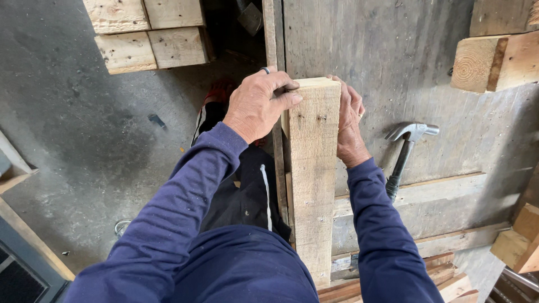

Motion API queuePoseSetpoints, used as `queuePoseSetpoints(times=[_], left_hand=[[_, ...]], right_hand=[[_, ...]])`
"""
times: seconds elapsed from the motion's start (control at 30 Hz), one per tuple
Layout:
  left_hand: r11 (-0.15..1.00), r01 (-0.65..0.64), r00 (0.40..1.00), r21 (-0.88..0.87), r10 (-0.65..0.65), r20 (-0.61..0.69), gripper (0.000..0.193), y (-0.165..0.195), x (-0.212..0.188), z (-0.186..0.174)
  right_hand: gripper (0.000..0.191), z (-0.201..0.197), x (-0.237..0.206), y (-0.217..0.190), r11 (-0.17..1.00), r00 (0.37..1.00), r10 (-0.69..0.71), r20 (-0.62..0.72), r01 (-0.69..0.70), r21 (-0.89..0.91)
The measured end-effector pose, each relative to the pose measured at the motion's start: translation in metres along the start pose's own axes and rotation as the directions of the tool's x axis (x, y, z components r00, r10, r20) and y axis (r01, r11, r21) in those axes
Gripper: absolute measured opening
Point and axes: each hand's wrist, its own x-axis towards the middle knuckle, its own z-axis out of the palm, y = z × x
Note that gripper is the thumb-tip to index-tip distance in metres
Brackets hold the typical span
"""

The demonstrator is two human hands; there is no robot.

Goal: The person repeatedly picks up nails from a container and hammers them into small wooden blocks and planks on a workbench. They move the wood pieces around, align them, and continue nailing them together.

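A pale wooden plank (311, 168) stands on end in front of me, running from near my body up to its far end at mid frame. My left hand (259, 104), with a ring on one finger, grips the plank's far left corner. My right hand (349, 126) clasps its right edge just below the far end. Both arms wear dark blue sleeves. The plank rests against a large grey weathered board (393, 67).
A claw hammer (405, 148) with a dark handle lies on the grey board right of my right hand. Stacked timber blocks sit at top left (149, 33) and top right (494, 59). More planks (438, 196) lie at lower right. Grey concrete floor (78, 129) spreads left.
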Motion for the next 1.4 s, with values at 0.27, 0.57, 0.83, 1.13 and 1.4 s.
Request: queuePoseSetpoints(times=[0.27, 0.57, 0.83, 1.13, 1.4], left_hand=[[0.975, 0.210, 0.977, 0.072, -0.206, -0.057, 0.032, 0.025, -0.004, -0.005], [0.994, 0.104, 0.985, -0.030, -0.108, -0.132, 0.035, 0.030, -0.005, -0.003], [0.995, 0.004, 0.987, -0.101, -0.020, -0.162, 0.044, -0.022, -0.006, 0.022], [0.052, 0.182, 0.851, -0.982, -0.509, 0.131, 0.034, -0.053, -0.050, -0.002], [0.879, -0.320, 0.941, -0.354, 0.252, -0.225, 0.021, 0.039, -0.032, 0.044]], right_hand=[[0.068, -0.018, -0.029, -0.003, 0.952, 0.992, 0.126, -0.017, -0.116, 0.282], [0.047, 0.003, -0.056, -0.067, 0.807, 0.835, 0.489, -0.254, -0.322, 0.495], [0.047, -0.010, -0.054, -0.059, 0.802, 0.889, 0.404, -0.217, -0.231, 0.550], [0.066, -0.042, -0.212, 0.004, 0.715, 0.702, 0.500, -0.508, -0.665, -0.215], [0.052, -0.009, -0.255, 0.036, 0.630, 0.502, 0.708, -0.496, -0.767, 0.122]])
